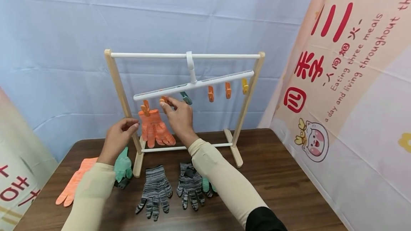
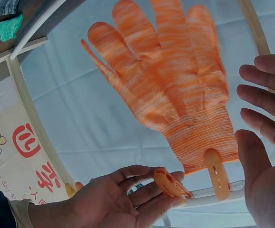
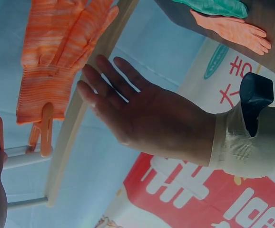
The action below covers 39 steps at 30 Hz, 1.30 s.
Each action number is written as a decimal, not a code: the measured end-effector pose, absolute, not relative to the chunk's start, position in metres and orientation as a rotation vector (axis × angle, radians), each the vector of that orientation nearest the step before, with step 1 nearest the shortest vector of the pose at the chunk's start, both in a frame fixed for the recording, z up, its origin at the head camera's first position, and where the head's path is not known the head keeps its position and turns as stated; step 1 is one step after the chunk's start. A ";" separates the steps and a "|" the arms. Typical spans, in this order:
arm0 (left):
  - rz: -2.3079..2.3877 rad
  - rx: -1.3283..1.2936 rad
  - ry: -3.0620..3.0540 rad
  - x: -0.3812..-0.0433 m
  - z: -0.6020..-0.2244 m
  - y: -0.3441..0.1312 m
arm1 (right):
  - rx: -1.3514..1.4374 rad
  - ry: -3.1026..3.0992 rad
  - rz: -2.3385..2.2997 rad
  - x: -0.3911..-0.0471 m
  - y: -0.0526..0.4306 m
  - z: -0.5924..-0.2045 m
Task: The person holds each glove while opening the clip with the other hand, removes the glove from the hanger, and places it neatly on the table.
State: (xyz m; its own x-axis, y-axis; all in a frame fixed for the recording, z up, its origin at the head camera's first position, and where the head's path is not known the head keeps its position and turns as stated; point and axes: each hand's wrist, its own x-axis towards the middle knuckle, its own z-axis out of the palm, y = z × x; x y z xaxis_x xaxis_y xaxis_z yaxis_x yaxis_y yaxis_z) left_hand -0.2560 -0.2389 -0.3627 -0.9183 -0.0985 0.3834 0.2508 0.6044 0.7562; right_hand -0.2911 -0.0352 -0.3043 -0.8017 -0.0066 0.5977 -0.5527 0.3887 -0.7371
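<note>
A white hanger hangs tilted from the rack's top bar, its left end lower. Near that low end, an orange knit glove dangles fingers-down, its cuff gripped by an orange clothespin. My right hand pinches another orange clothespin between thumb and fingers, just right of the glove's clip. Beside the glove on its left is my left hand, apart from it, fingers loosely extended and nothing held, as the right wrist view also shows.
Wooden posts frame the rack on the brown table. Two grey striped gloves lie in front, green gloves near them, an orange glove at left. Green, orange and yellow clothespins hang along the hanger's right side.
</note>
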 end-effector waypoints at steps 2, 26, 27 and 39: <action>-1.251 -0.116 -2.440 -0.258 -0.361 -0.236 | 0.471 -2.141 1.406 -0.291 -0.035 -0.304; -1.313 -0.038 -2.415 -0.265 -0.359 -0.220 | 0.499 -2.130 1.480 -0.291 -0.037 -0.308; -1.309 -0.041 -2.413 -0.265 -0.359 -0.220 | 0.503 -2.134 1.484 -0.291 -0.037 -0.309; -1.291 -0.047 -2.411 -0.266 -0.362 -0.219 | 0.495 -2.180 1.511 -0.294 -0.034 -0.322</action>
State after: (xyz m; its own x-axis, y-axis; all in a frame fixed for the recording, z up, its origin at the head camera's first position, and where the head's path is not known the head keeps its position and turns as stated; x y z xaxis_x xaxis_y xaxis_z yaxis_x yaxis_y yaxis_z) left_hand -0.2659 -0.2187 -0.3621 -0.9181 -0.1573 0.3638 0.2154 0.5724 0.7912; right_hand -0.2945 -0.0338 -0.3216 -0.8393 -0.0418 0.5421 -0.5223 0.3390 -0.7825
